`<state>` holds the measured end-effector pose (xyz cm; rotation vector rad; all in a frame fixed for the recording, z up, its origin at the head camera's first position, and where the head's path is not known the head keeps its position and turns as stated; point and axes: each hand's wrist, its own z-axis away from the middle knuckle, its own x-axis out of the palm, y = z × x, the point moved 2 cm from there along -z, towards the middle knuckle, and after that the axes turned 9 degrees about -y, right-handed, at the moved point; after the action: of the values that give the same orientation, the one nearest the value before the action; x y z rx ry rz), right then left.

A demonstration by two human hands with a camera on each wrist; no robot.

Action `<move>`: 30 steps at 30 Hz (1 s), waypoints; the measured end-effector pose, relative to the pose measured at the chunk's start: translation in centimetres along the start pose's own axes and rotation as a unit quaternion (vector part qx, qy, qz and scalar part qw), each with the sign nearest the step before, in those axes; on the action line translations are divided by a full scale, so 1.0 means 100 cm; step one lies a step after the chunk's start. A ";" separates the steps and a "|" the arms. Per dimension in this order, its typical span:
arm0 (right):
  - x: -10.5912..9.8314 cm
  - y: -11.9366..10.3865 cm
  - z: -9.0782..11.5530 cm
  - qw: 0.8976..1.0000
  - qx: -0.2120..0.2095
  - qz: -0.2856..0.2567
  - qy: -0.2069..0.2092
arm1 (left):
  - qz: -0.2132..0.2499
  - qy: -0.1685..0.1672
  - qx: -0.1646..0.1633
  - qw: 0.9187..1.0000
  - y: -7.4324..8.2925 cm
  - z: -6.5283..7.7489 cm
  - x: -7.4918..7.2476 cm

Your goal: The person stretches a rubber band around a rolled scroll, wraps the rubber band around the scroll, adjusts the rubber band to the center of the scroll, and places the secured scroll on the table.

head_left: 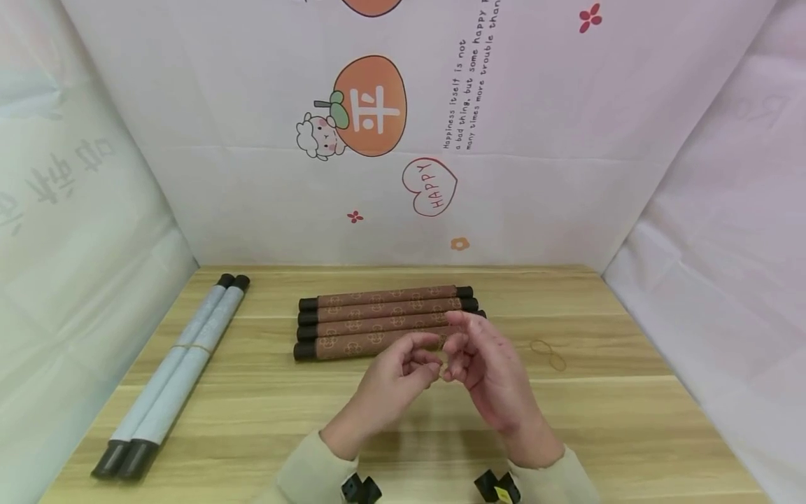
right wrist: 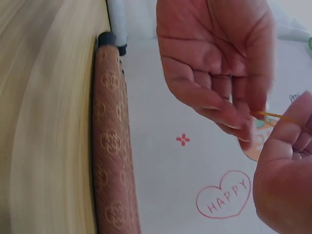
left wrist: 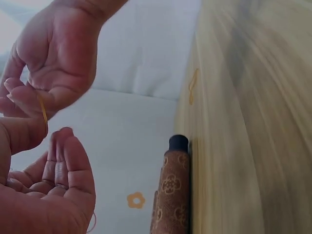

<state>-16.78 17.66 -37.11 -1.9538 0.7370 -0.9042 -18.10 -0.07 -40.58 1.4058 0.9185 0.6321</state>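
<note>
Above the table's middle, my left hand (head_left: 397,378) and right hand (head_left: 494,371) face each other, fingertips close together. Between them a thin yellow rubber band (left wrist: 44,114) runs from the left thumb to the right fingers. My right fingers pinch one side of it, while the other side loops over the left thumb; the left hand's other fingers are loosely bent. Just beyond the hands, several brown patterned rolls (head_left: 371,343) with black ends lie side by side, their right ends partly hidden by the right hand.
Two pale blue rolls (head_left: 182,371) with black ends lie slanted at the left, bound by a band (head_left: 192,346). Another rubber band (head_left: 548,355), twisted, rests on the wooden table (head_left: 617,420) to the right. White printed cloth (head_left: 535,210) stands behind and at both sides.
</note>
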 end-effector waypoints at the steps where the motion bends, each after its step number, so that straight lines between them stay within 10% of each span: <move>1: -0.001 -0.002 0.001 1.000 0.000 0.013 0.007 | -0.016 -0.002 -0.002 1.000 0.000 -0.001 -0.002; 8: -0.009 -0.012 0.007 0.998 -0.027 0.038 0.036 | -0.181 0.010 -0.024 0.983 -0.003 -0.015 -0.019; 11: -0.012 -0.015 0.008 0.998 -0.039 0.038 0.036 | -0.293 0.015 -0.035 0.955 -0.005 -0.024 -0.025; 19: -0.014 -0.016 0.009 0.998 -0.044 0.036 0.035 | -0.520 -0.004 -0.070 0.851 -0.022 -0.047 -0.040; 25: -0.014 -0.015 0.009 0.998 -0.046 0.033 0.031 | -0.570 -0.016 -0.108 0.814 -0.036 -0.057 -0.051; 30: -0.015 -0.014 0.009 0.998 -0.047 0.033 0.029 | -0.585 -0.022 -0.123 0.801 -0.040 -0.060 -0.055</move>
<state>-16.67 19.87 -36.68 -1.9800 0.8881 -0.9043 -26.60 -1.78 -43.24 0.4065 1.3819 -0.2370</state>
